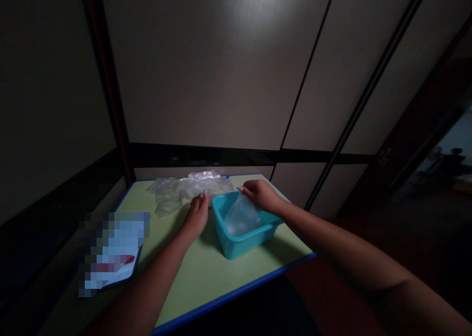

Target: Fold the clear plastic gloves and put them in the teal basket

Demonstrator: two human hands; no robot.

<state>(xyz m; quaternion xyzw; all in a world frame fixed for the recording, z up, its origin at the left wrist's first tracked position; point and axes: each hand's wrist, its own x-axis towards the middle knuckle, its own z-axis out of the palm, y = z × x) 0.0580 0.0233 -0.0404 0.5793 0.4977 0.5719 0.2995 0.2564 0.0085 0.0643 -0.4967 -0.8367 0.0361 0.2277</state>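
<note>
My right hand point(260, 196) pinches the top edge of a translucent plastic bag point(241, 215) that hangs inside a turquoise plastic basin point(245, 247). The lower part of the bag rests in the basin, and its contents are too dim to make out. My left hand point(198, 214) is beside the basin's left rim, thumb raised and fingers loosely apart, with nothing visible in it. Its other fingers are partly hidden. Behind and left of that hand lie crumpled clear plastic bags point(167, 193) on the table.
The small pale green table point(199, 287) has a blue edge. A phone or tablet with a blurred-out screen point(121, 247) lies at its left. Right behind the table stands a panelled cabinet wall point(221, 80). A dark doorway area point(438, 179) is at the far right.
</note>
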